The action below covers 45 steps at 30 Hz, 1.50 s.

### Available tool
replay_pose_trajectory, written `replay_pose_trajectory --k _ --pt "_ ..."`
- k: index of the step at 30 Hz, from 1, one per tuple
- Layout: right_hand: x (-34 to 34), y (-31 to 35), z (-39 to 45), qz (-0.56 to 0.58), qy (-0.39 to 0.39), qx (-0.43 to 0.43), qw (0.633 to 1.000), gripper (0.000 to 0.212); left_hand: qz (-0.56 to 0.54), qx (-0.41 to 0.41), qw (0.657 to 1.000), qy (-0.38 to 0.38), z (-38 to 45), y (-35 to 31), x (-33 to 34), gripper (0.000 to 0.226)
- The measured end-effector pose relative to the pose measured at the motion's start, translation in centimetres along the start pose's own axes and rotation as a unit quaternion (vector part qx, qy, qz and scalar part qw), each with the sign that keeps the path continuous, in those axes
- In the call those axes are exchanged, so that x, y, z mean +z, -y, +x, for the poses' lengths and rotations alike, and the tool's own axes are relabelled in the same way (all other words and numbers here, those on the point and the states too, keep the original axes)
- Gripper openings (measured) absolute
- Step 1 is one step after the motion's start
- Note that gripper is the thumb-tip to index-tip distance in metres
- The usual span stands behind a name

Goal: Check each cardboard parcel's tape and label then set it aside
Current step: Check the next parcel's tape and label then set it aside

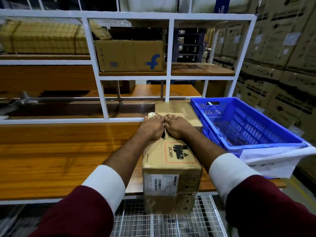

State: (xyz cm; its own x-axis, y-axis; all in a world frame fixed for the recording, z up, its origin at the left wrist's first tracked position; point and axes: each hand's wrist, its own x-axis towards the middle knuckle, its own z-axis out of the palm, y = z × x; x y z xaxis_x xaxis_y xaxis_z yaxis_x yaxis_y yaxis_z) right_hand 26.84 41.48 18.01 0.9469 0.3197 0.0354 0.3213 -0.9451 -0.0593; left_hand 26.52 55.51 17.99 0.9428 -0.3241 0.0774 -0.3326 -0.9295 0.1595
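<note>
A long cardboard parcel (171, 161) lies on the wooden table (59, 159), its near end hanging over the front edge. Clear tape wraps it. Its top carries a red-bordered "UN 3481" sticker, and its near face a white barcode label. My left hand (151, 128) and my right hand (177, 127) lie side by side, palms down, on the parcel's far end, fingers stretched over the top. Another flat cardboard parcel (181, 108) lies just beyond my fingertips.
A blue plastic crate (242, 124) stands to the right on a white sack. A white metal frame (102, 93) rises behind the table, with a brown box (130, 55) on its shelf. Stacked cartons (282, 53) fill the right side. Wire mesh (162, 223) lies below the table edge.
</note>
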Motion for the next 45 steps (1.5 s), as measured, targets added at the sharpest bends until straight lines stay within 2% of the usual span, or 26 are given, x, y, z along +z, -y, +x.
replay_pose_trajectory --k 5,8,11,14,18,22,26,30,33,37,41,45 --pt "-1.5 -1.0 -1.0 -0.012 0.031 0.038 0.999 0.054 0.025 -0.027 0.999 0.003 -1.7 0.4 -1.3 0.046" --pt "-0.9 -1.4 -2.4 0.002 0.024 0.053 0.998 0.056 -0.008 -0.032 0.999 -0.005 -2.7 1.2 -1.0 0.047" --pt "-0.2 -1.5 -2.7 0.019 -0.004 0.044 0.999 0.057 -0.013 -0.034 0.999 -0.017 -2.6 1.4 -0.5 0.049" --pt "-0.8 -1.4 -2.7 0.004 0.004 0.041 0.999 0.055 0.026 -0.035 0.999 -0.008 -2.7 0.8 -0.9 0.049" --pt "-2.0 -0.5 -4.5 0.007 0.003 0.007 1.000 0.046 0.057 0.015 0.998 -0.006 -4.3 -0.3 -1.0 0.035" --pt "-1.1 1.1 -6.3 -0.002 -0.008 -0.024 1.000 0.045 0.049 0.034 0.998 0.027 -6.1 -1.3 -0.3 0.049" --pt "0.2 0.7 -7.0 0.066 -0.065 -0.008 0.996 0.044 -0.010 0.014 1.000 -0.008 -6.7 -1.3 -0.2 0.048" --pt "0.4 0.7 -8.4 0.121 -0.077 0.022 0.989 0.044 -0.105 -0.030 0.993 -0.054 -7.9 -1.1 0.8 0.042" --pt "0.8 1.1 -10.2 0.105 -0.069 -0.015 0.992 0.042 -0.093 -0.025 0.992 -0.076 -9.6 -1.4 1.1 0.040" --pt "1.8 1.5 -12.6 0.123 -0.121 -0.027 0.985 0.041 -0.070 -0.013 0.992 -0.102 -12.5 -2.2 1.3 0.042" --pt "2.8 1.8 -13.9 0.146 -0.163 -0.037 0.975 0.040 -0.119 -0.001 0.982 -0.144 -14.0 -2.5 2.0 0.042" --pt "2.7 2.0 -14.8 0.167 -0.169 -0.036 0.971 0.041 -0.171 0.007 0.971 -0.169 -14.4 -2.5 2.3 0.042"
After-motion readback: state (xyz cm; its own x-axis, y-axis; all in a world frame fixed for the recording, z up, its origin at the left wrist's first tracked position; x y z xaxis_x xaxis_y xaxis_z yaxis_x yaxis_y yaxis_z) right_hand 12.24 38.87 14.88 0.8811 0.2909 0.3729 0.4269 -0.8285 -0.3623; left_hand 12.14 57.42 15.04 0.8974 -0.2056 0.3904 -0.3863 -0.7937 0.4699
